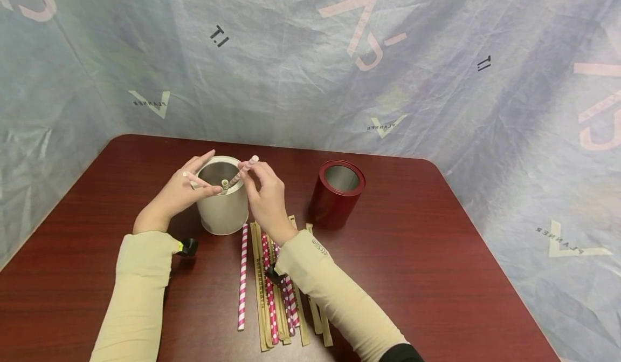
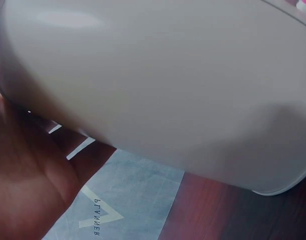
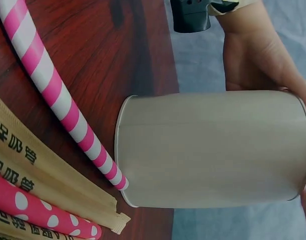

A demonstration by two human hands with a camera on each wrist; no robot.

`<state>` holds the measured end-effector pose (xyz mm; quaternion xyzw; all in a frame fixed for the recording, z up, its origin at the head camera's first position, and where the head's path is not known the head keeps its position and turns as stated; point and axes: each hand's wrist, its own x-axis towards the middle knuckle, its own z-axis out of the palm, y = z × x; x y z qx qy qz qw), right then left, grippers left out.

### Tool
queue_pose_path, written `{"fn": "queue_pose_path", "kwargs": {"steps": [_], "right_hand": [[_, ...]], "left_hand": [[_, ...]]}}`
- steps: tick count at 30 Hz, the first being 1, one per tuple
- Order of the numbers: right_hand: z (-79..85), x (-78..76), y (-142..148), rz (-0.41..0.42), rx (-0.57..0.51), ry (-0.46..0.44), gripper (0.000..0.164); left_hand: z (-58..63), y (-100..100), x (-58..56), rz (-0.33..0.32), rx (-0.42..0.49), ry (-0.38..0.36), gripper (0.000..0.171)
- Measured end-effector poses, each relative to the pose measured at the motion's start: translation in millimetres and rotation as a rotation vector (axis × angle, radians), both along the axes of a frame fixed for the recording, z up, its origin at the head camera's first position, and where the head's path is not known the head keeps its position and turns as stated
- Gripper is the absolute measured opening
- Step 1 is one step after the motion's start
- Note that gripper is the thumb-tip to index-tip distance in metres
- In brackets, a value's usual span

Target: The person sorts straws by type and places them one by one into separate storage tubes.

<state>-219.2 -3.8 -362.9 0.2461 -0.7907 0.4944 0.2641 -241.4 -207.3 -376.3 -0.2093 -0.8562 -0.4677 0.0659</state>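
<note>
A white can (image 1: pixel 223 213) stands upright at the left of the table. My left hand (image 1: pixel 170 197) holds it from the left side, thumb along the near rim and fingers towards the far side. In the left wrist view, that hand (image 2: pixel 30 170) lies against the can wall. Above the right rim, my right hand (image 1: pixel 267 200) pinches a pink-and-white straw (image 1: pixel 253 161) that slants down into the can. Another pale straw (image 1: pixel 194 179) leans out over the left rim, and a third straw (image 1: pixel 225 184) shows its end near the front rim. Their lower parts are hidden.
A red open can (image 1: pixel 336 203) stands to the right. Near the white can lies a pink-striped straw (image 1: pixel 243 281), beside paper-wrapped straws (image 1: pixel 264 319) and pink dotted straws (image 1: pixel 271 308), partly under my right forearm. A printed cloth (image 1: pixel 291 81) hangs behind the table.
</note>
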Motion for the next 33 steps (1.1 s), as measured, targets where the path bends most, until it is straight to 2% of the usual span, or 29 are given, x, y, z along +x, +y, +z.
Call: {"fn": "queue_pose_path", "kwargs": {"steps": [4, 8, 13, 17, 22, 28, 33], "right_hand": [[-1.1, -1.0, 0, -0.031, 0.066, -0.055, 0.018], [-1.7, -1.6, -1, -0.061, 0.180, -0.146, 0.020], [-0.5, -1.3, -1, -0.027, 0.244, -0.279, 0.024], [0.5, -0.8, -2, 0.012, 0.297, -0.346, 0.027], [2.5, 2.2, -1, 0.027, 0.309, -0.349, 0.031], [8.2, 9.1, 5, 0.010, 0.271, -0.351, 0.042], [11.9, 14.9, 14, 0.026, 0.243, -0.337, 0.049]], "left_hand": [[-0.3, 1, -0.6, -0.005, 0.004, -0.010, 0.084], [-0.1, 1, -0.1, -0.005, -0.010, -0.028, 0.085], [0.4, 0, 0.3, -0.006, -0.029, -0.063, 0.087], [0.4, -1, 1.3, -0.006, -0.027, -0.076, 0.088], [0.1, 0, 2.0, -0.005, -0.015, -0.056, 0.086], [0.1, 0, 1.8, -0.001, -0.016, -0.038, 0.084], [0.0, -1, 0.8, 0.006, -0.019, -0.037, 0.085]]}}
